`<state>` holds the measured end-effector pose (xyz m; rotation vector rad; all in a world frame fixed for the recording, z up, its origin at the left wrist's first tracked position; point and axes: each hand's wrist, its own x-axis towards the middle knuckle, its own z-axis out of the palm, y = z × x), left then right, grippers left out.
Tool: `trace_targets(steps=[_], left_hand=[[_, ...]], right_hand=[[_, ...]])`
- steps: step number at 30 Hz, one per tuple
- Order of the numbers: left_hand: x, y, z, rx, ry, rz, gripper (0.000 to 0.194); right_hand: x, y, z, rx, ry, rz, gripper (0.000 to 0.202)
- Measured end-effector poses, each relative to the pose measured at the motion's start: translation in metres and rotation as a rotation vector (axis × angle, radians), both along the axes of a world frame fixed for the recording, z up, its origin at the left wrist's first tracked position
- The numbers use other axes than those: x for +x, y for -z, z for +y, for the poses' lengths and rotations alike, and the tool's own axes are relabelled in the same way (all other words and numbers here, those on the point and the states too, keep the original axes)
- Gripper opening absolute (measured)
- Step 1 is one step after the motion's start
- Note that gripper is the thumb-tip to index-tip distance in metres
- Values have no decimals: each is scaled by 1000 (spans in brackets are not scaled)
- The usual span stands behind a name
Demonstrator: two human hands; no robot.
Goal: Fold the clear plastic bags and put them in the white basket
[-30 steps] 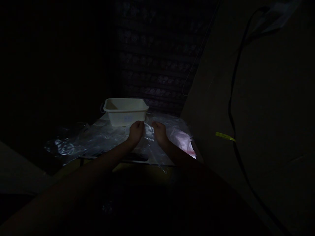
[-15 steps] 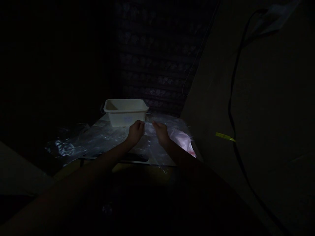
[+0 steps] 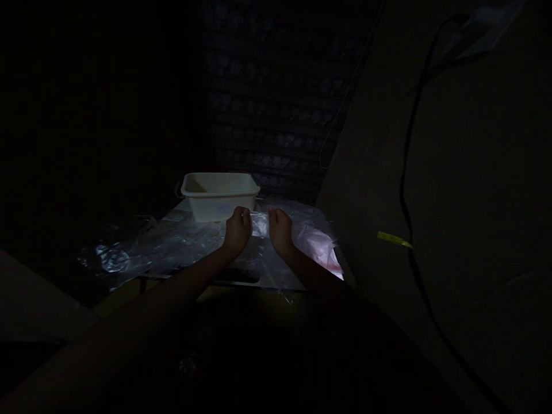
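A small piece of clear plastic (image 3: 259,224) is stretched between my two hands over the table. My left hand (image 3: 237,231) pinches its left edge, just in front of a white tub. My right hand (image 3: 280,230) grips the right edge, fingers closed. More clear plastic film (image 3: 172,244) lies crumpled over the table top, spilling off its left side. Beside my right forearm is a pinkish-white bag or sheet (image 3: 321,250), brightly lit. The scene is very dark, so fine detail of the plastic is hard to see.
The white rectangular tub (image 3: 222,201) stands at the back left of the table. A dark flat object (image 3: 235,276) lies at the near edge. On the right, a black cable (image 3: 404,195) with a yellow tag (image 3: 393,238) runs down a panel. Dark rows of stacked items stand behind.
Both hands have turned slightly, with the fingers more upright. The plastic between them now shows wider and brighter. The tub and table things have stayed put.
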<state>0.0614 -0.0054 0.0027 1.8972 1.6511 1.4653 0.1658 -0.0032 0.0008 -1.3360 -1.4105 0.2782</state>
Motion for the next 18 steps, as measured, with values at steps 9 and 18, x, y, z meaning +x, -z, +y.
trace_targets(steps=[9,18], left_hand=[[-7,-10,-1,70,49,38,25],[-37,-9,-3,-83,549,431,26]], right_hand=[[2,-1,0,-11,-120,122,29],[25,-8,-5,-562,-884,146,25]])
